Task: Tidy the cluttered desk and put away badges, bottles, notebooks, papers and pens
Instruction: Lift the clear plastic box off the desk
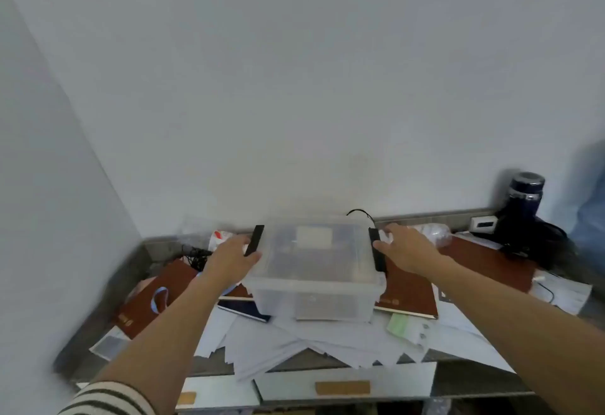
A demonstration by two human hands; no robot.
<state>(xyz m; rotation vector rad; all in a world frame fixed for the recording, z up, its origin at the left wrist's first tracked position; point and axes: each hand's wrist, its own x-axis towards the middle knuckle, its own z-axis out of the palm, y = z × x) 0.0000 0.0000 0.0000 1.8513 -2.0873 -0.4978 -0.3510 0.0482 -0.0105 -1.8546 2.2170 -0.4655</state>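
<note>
Head cam, frame is motion-blurred. I see the clear lidded storage box (314, 270) mid-desk, sitting on top of the clutter, not on bare desk (212, 364).

Left hand (230, 259) is at the box's left end – thumb on the lid corner, fingers curled round the black left latch (254, 240), which stands flipped up. Right hand (409, 251) is at the other end, thumb tip touching the right latch (377, 252), which lies down against the box. I can't tell if that hand is actually gripping.

Papers (294, 346) fan out under and in front of the box, overhanging the drawers (343, 382). Red-brown notebooks: one left (154, 297), one right (409, 297) tucked under the box edge. Clear bottle (435, 233) lies on its side just behind the right hand. Dark flask (523, 205) upright at the back right. Striped sleeve (104, 400) at bottom left.
</note>
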